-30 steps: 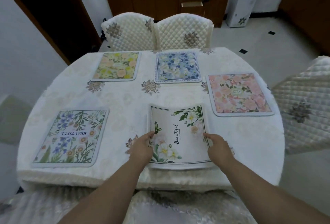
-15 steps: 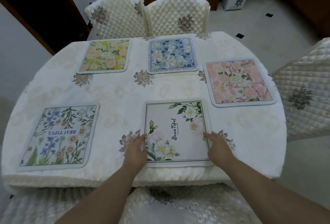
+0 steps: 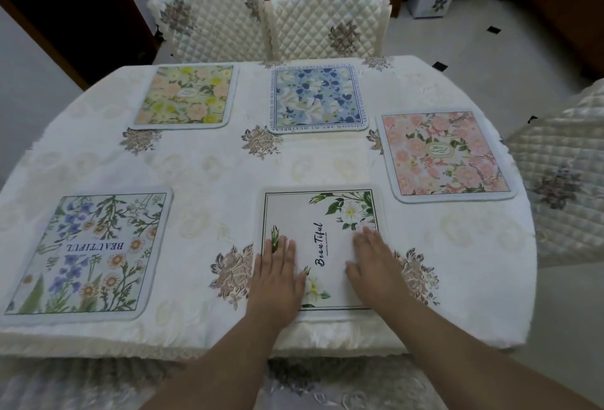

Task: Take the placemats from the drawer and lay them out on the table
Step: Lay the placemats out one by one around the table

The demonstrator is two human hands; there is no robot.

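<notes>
Several square floral placemats lie flat on the round table (image 3: 228, 174). Nearest me is a white mat with white flowers and the word "Beautiful" (image 3: 322, 213). My left hand (image 3: 277, 274) lies flat on its left part, fingers straight. On its right part rests my right hand (image 3: 372, 262), also flat. A blue-and-green flower mat (image 3: 88, 252) is at the near left. A yellow mat (image 3: 186, 96) and a blue mat (image 3: 317, 97) sit at the far side. A pink mat (image 3: 444, 153) lies at the right.
Two quilted cream chairs (image 3: 268, 20) stand behind the table, and another chair (image 3: 562, 174) is at the right. A cushioned seat (image 3: 294, 383) is just below the table's near edge. A cream embroidered cloth covers the table. Dark wooden cabinets line the back wall.
The white mat, curled up between my hands a second ago, now lies flat. Both hands moved from its side edges onto its top surface, palms down.
</notes>
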